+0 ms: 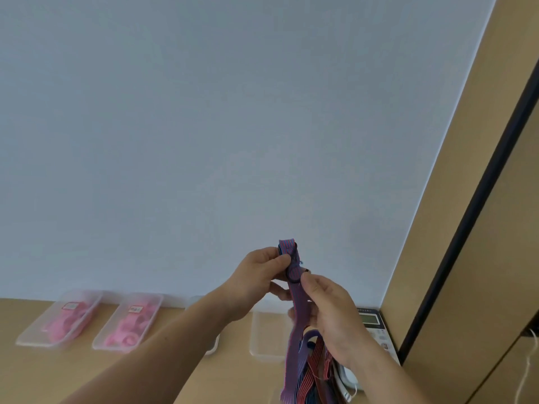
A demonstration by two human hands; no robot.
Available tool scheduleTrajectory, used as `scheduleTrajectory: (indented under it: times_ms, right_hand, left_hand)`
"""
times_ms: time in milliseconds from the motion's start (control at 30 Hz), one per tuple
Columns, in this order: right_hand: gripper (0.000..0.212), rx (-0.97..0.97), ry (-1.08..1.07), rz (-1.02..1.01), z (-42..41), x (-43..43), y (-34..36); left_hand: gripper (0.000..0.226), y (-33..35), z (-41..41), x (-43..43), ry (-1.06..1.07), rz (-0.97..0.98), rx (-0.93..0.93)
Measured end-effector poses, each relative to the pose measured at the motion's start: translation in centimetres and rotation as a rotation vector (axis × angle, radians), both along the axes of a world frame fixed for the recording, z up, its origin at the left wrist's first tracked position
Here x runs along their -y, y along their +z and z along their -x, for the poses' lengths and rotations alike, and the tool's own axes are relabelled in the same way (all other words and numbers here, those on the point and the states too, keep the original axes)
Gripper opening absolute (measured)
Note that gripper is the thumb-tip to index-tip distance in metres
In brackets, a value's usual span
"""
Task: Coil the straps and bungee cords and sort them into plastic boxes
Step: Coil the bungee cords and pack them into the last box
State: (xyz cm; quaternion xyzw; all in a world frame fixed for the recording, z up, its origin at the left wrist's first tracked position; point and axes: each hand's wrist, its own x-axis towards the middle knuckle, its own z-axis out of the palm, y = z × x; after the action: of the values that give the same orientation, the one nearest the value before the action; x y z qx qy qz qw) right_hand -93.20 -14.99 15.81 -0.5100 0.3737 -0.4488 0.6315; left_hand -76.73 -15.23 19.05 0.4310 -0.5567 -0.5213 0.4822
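I hold a red-and-blue striped elastic strap point(296, 325) up in front of the wall. My left hand point(256, 284) pinches its upper end, folded over a dark buckle, between thumb and fingers. My right hand point(329, 310) pinches the strap just below, at a dark round piece. The rest of the strap hangs down to a heap of similar striped straps point(313, 371) on the table. Two clear plastic boxes point(35, 330) point(108, 333) at the left hold pink coiled straps. Another clear box point(267, 333) stands behind my hands, and one more is mostly hidden by my left arm.
The boxes stand in a row on a wooden table point(87, 374) against a pale wall. A white desk telephone point(376, 328) sits at the right, beside a tan partition with a dark edge point(466, 228). A white cord point(529, 371) hangs at the far right.
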Motion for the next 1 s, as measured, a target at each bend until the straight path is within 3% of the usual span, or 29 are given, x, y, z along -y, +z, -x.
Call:
scheduleTrajectory:
  times_ms: [100, 233, 500, 700, 900, 1000]
  right_hand:
    - [0.037, -0.083, -0.067, 0.047, 0.1, -0.1, 0.0]
    - [0.028, -0.146, -0.104, 0.156, -0.2, -0.4, 0.2]
    - [0.038, -0.227, -0.301, 0.212, -1.7, -0.8, -0.7]
    - [0.044, -0.211, -0.317, 0.161, -2.9, -1.3, -1.7]
    - [0.046, -0.225, -0.322, 0.115, -2.5, -0.9, -1.3]
    - [0.046, -0.184, -0.321, 0.071, -2.2, -0.6, -0.6]
  left_hand:
    - [0.024, 0.2, -0.6, 0.0, 0.049, 0.044, 0.15]
    - [0.018, 0.4, -1.0, -0.2, -0.008, -0.007, 0.088]
    - [0.015, -0.8, -0.6, -0.5, 0.053, 0.025, 0.096]
    - [0.014, -1.4, -0.2, -0.3, 0.185, 0.078, 0.122]
    - [0.014, -1.9, 0.0, -0.7, 0.239, 0.351, 0.399]
    - [0.021, -2.3, -0.3, -0.7, 0.208, 0.567, 0.71]
